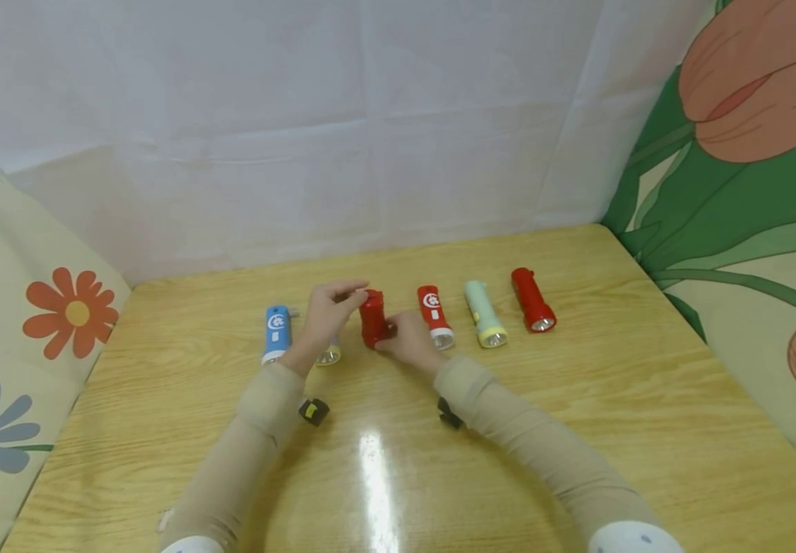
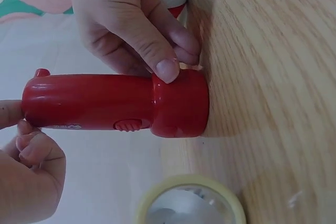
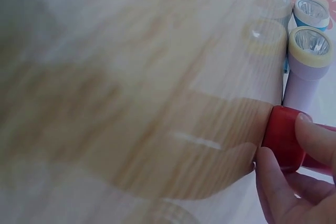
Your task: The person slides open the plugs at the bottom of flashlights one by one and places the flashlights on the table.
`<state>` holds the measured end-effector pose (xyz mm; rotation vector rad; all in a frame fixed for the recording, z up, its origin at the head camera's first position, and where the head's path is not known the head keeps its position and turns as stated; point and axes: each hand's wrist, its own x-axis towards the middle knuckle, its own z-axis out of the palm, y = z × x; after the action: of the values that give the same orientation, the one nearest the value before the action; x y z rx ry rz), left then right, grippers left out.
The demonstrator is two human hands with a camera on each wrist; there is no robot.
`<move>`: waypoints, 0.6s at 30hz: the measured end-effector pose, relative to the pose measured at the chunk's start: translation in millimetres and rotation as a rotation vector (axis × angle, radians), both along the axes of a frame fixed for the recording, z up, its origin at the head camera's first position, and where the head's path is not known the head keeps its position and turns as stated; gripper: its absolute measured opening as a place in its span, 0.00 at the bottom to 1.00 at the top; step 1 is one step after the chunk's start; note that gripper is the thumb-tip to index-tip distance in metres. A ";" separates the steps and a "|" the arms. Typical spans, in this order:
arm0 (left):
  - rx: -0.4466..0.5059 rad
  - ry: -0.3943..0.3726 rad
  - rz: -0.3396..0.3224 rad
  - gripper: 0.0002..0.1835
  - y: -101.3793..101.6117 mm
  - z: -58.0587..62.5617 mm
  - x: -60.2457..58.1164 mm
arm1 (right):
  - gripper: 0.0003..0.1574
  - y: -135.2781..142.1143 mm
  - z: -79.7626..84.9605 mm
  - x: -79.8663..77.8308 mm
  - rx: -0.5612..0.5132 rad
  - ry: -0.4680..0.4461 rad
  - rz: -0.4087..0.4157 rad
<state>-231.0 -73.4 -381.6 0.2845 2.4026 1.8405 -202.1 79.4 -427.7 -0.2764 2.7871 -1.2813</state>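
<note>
A red flashlight point(image 1: 373, 316) stands upright on the table, its wide lamp end down against the wood. My left hand point(image 1: 325, 316) has its fingertips at the flashlight's top end; in the left wrist view, the fingers of that hand point(image 2: 37, 177) close in around the tail. Low down, my right hand point(image 1: 412, 340) grips the lamp end, its thumb lying across the red collar point(image 2: 181, 103). The slide switch point(image 2: 128, 125) shows on the body. Just left stands a lilac flashlight with a pale yellow rim point(image 3: 311, 51), partly hidden by my left hand in the head view.
A blue flashlight point(image 1: 276, 334) lies at the row's left end. Right of my hands lie a red-and-white flashlight point(image 1: 434, 315), a mint green one point(image 1: 484, 313) and another red one point(image 1: 532, 298). White cloth point(image 1: 370, 153) hangs behind the wooden table point(image 1: 578, 430).
</note>
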 end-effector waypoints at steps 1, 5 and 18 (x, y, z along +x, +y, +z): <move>-0.004 -0.016 0.004 0.13 0.2 0.7 -0.1 | 0.18 -0.1 -0.1 -0.1 0.002 0.000 0.000; -0.019 -0.056 0.004 0.13 1.2 2.5 -1.4 | 0.17 -0.2 -0.3 -0.3 0.012 0.007 0.004; -0.065 -0.128 0.041 0.11 3.6 9.6 -2.3 | 0.19 -1.2 0.3 -0.4 0.039 -0.003 -0.012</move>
<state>-233.3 -69.8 -372.1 0.1091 2.3926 1.7363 -202.5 78.2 -427.4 -0.2559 2.8118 -1.2272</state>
